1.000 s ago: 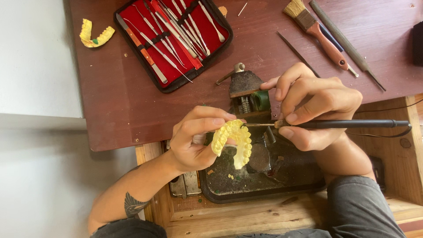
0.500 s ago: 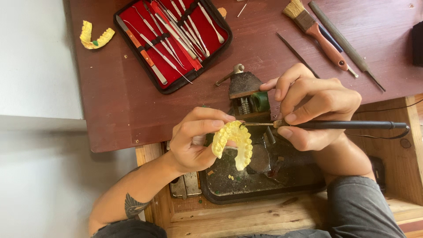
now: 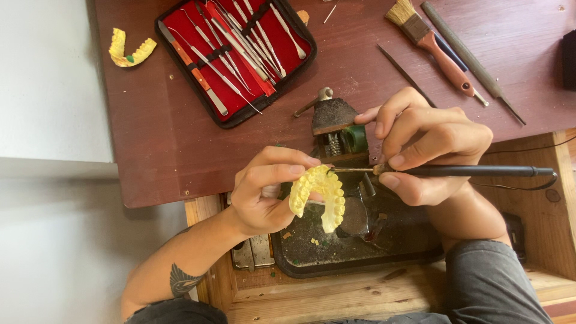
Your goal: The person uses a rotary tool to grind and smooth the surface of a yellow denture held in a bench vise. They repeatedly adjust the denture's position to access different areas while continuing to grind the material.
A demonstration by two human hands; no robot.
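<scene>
Behind the small vise (image 3: 336,129), an open red-lined case (image 3: 235,55) holds steel instruments. Left hand (image 3: 267,192) pinches a yellow dental cast (image 3: 319,195); right hand (image 3: 429,147) pinches a black-handled tool (image 3: 468,171), its tip hard to make out.

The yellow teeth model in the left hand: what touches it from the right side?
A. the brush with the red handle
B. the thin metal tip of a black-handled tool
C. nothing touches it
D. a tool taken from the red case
B: the right hand holds a black-handled tool whose thin metal tip meets the yellow teeth model held by the left hand.
</scene>
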